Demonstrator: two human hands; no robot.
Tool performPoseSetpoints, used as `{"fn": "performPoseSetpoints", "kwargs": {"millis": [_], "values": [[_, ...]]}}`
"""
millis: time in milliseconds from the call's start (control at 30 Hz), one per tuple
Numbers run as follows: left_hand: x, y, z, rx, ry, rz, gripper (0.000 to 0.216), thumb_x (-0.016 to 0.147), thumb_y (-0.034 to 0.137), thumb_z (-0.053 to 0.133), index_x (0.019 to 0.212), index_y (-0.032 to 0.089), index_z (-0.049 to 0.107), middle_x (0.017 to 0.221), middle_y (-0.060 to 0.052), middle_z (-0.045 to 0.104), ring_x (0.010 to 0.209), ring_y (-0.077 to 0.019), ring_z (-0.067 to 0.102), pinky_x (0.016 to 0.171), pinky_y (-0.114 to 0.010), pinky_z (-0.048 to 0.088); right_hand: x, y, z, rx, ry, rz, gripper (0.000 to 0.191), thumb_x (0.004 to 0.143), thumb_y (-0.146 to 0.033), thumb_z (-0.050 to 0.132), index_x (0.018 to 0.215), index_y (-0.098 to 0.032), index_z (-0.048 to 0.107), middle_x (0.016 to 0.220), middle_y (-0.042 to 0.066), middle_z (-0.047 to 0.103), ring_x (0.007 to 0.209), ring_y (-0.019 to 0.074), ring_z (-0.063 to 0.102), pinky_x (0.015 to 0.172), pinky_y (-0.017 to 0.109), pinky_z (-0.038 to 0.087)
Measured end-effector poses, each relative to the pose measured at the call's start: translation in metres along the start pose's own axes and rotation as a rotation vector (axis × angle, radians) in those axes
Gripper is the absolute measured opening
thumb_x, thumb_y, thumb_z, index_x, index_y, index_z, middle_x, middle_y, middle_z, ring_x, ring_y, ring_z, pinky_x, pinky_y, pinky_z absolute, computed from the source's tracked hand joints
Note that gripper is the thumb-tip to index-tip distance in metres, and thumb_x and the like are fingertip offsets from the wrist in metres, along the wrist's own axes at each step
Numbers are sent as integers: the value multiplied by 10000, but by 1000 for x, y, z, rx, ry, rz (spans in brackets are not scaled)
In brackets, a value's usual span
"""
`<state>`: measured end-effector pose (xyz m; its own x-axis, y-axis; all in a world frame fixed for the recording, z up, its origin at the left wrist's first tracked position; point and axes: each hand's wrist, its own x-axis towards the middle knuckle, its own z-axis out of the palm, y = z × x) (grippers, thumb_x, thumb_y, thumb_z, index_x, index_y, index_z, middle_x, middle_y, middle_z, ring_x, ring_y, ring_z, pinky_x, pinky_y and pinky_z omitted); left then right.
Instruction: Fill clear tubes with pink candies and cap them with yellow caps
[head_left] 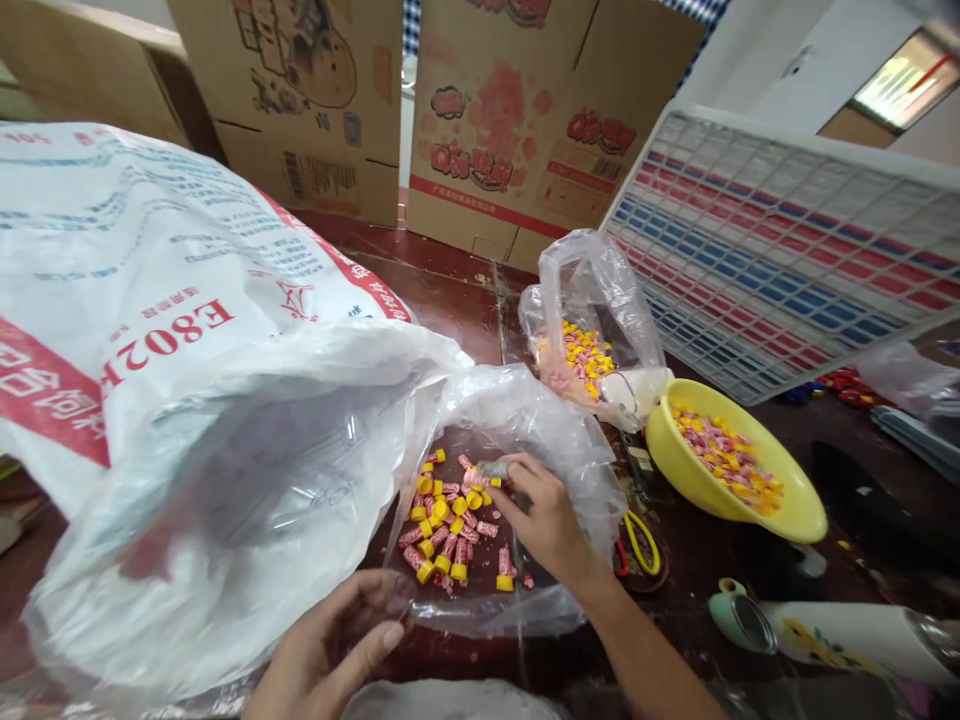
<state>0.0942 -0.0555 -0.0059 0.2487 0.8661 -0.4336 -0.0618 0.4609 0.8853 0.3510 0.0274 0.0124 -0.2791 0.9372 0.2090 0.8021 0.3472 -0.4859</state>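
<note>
My right hand (541,515) reaches over a clear plastic bag (525,410) and pinches a small clear tube (491,468) at its fingertips. Under it lies a heap of small pink-patterned bottles with yellow caps (450,515). One such bottle (505,570) lies apart, nearer my right wrist. My left hand (337,640) hovers at the near left edge of the bag, fingers loosely curved and thumb apart, with nothing plainly in it. Beside it gapes a large white woven sack (202,350), holding clear items (315,500) that are hard to make out.
A second clear bag (585,350) holds more yellow and pink pieces. On the right are a yellow bowl (802,500) of similar pieces, yellow-handled scissors (642,545) and a flowered flask (832,635). Cardboard boxes (495,140) and a white grid basket (780,250) stand behind.
</note>
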Motion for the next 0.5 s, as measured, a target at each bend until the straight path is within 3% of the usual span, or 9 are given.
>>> {"fn": "performPoseSetpoints", "kwargs": {"millis": [100, 200, 267, 367, 433, 500], "values": [[4, 1, -1, 2, -105, 15, 389, 817, 532, 753, 1077, 244, 730, 1145, -57, 772, 1034, -260, 708, 908, -316, 571, -21, -31, -10, 390, -27, -89, 134, 939, -318, 702, 912, -197, 651, 928, 34, 690, 847, 175, 664, 755, 259, 533], [4, 5, 2, 4, -164, 28, 329, 851, 469, 742, 1098, 254, 723, 1147, -46, 766, 1019, -238, 702, 921, -302, 556, -31, -50, -4, 466, -99, -47, 234, 886, -397, 767, 868, -199, 644, 756, -21, 662, 680, 145, 626, 651, 234, 505], [2, 8, 5, -14, -183, 26, 310, 856, 455, 740, 1093, 255, 725, 1119, -42, 768, 992, -231, 701, 891, -292, 560, -32, -56, 2, 446, -116, -76, 263, 922, -424, 721, 813, -196, 650, 743, -10, 671, 683, 149, 633, 679, 245, 519], [0, 10, 11, -115, -154, 22, 318, 848, 475, 744, 1068, 245, 727, 1037, -42, 772, 926, -224, 702, 847, -296, 567, -32, -62, 7, 435, -143, -179, 281, 940, -460, 689, 971, -181, 694, 961, 64, 751, 950, 204, 703, 906, 305, 549], [0, 9, 16, -227, -107, 2, 354, 835, 505, 748, 1063, 236, 719, 1002, -46, 763, 878, -223, 703, 811, -312, 573, -33, -66, 13, 396, -146, -281, 509, 860, -501, 768, 1210, -152, 642, 1200, 129, 722, 1192, 256, 650, 1070, 366, 496], [3, 8, 19, -318, -71, -13, 391, 818, 524, 758, 1070, 229, 711, 1030, -54, 750, 900, -232, 702, 823, -331, 572, -36, -68, 23, 299, -83, -363, 775, 768, -519, 836, 1355, -116, 531, 1326, 188, 652, 1300, 307, 584, 1122, 430, 470]]}}
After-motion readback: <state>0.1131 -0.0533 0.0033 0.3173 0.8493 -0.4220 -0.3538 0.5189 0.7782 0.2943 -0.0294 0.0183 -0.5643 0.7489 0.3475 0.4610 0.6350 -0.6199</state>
